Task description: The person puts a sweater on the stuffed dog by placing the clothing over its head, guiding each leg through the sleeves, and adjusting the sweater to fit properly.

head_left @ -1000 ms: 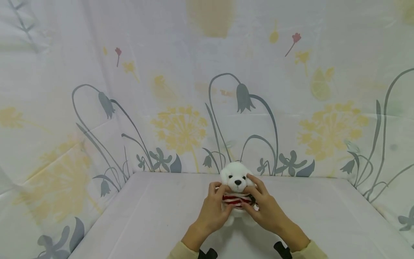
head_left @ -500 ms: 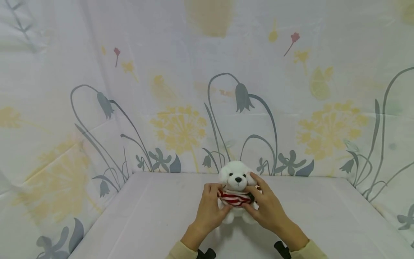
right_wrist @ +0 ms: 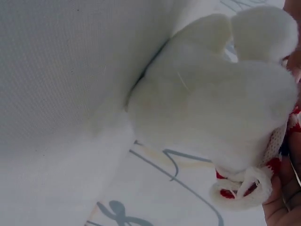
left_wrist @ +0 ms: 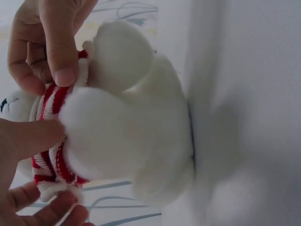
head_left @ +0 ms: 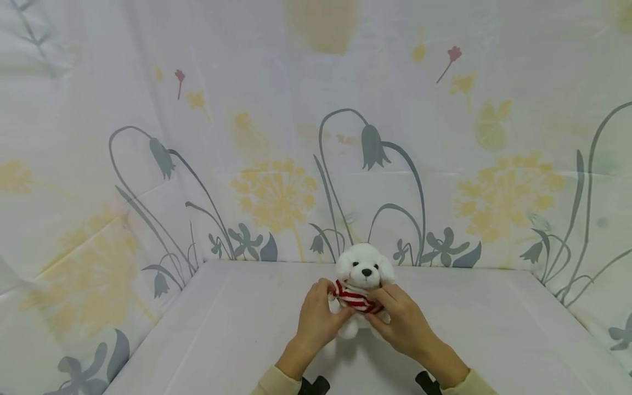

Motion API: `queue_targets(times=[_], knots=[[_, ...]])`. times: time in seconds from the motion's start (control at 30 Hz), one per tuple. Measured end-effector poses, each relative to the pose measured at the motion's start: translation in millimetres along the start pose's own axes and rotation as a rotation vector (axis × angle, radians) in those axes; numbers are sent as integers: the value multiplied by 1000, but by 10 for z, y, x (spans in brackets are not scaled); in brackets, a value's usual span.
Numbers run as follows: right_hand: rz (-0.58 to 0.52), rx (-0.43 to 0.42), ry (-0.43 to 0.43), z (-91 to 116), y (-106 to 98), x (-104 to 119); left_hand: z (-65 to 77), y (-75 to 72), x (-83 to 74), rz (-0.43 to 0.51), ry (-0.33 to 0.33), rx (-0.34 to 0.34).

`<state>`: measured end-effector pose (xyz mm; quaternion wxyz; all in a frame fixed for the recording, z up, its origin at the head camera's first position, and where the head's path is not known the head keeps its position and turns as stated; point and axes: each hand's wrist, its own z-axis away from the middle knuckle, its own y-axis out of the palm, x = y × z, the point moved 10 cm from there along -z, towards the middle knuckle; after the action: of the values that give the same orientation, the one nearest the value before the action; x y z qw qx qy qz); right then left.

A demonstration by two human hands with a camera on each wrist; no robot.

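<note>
A white plush dog [head_left: 365, 263] sits upright on the table in the head view, wearing a red-and-white striped knit sweater [head_left: 353, 298]. My left hand [head_left: 317, 321] holds the sweater at the dog's side, thumb in front and fingers spread behind its edge. On the other side my right hand [head_left: 407, 322] pinches the sweater between thumb and fingers. The left wrist view shows the dog's white belly and legs [left_wrist: 136, 136] close up, with both thumbs on the knit. In the right wrist view a loose sweater cuff [right_wrist: 242, 190] hangs beside the plush body [right_wrist: 202, 99].
The table [head_left: 237, 312] has a white cover. A flower-printed cloth [head_left: 276, 82] hangs behind it and at both sides. Black wrist mounts [head_left: 314, 385] show at the cuffs of the light sleeves [head_left: 276, 381].
My right hand's raised finger has come down from the dog's cheek to the sweater. The dog's head is now fully visible, and its body has shifted slightly. My left hand has moved slightly left.
</note>
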<state>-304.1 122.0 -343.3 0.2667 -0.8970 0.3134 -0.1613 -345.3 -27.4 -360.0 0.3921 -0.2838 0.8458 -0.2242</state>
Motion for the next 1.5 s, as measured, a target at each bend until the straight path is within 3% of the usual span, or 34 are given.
queue_targets(times=[0.17,0.27,0.47,0.7,0.83,1.0,1.5], knots=[[-63,-8,-18,-21,-13,43,-19,-101,-90,30,85,-115],[-104,27,-16,-17,19,80,-23,-111,-118,53,121,-124],[-172,91,-60,-15,75,192,-40,-13,-145,157,164,17],[-59,137,-55,9,158,144,-30,118,-115,120,145,175],[7,157,-72,36,216,123,-28,144,-132,127,164,202],[28,119,-109,47,218,153,-15,166,-154,141,184,227],[87,174,-69,61,285,120,-3,194,-150,123,155,271]])
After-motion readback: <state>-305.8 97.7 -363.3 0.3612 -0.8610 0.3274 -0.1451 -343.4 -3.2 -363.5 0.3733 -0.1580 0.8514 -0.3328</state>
